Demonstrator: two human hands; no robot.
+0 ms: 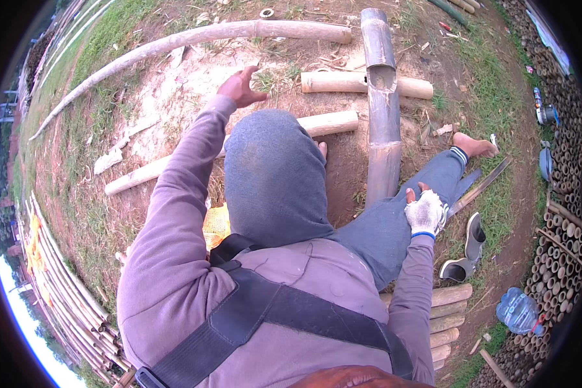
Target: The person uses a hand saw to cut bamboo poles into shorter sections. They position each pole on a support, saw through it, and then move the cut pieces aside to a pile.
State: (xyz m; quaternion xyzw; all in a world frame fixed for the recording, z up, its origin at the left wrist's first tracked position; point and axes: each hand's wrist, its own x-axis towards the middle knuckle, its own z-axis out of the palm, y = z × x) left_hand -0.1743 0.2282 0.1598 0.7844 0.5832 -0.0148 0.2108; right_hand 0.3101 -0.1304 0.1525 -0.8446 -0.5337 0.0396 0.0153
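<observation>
Our left hand (242,88) hung empty, fingers spread, the pale bamboo pole (335,123) on its near side, the dark notched bamboo (383,119) to its right; our gloved right hand (425,212) lay on our leg (375,226), its grip unclear to us.

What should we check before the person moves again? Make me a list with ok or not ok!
1. Left hand free: ok, its fingers are spread with nothing between them.
2. Gloves on both hands: not ok, only the right hand wears one, a white one; the left is bare.
3. Right hand empty: cannot tell, it is over the right leg and its palm is hidden.
4. Right foot covered: not ok, it is bare, and the slip-on shoes lie off to the side.
5. Dark bamboo steady: cannot tell, though it lies across a pale piece.
</observation>
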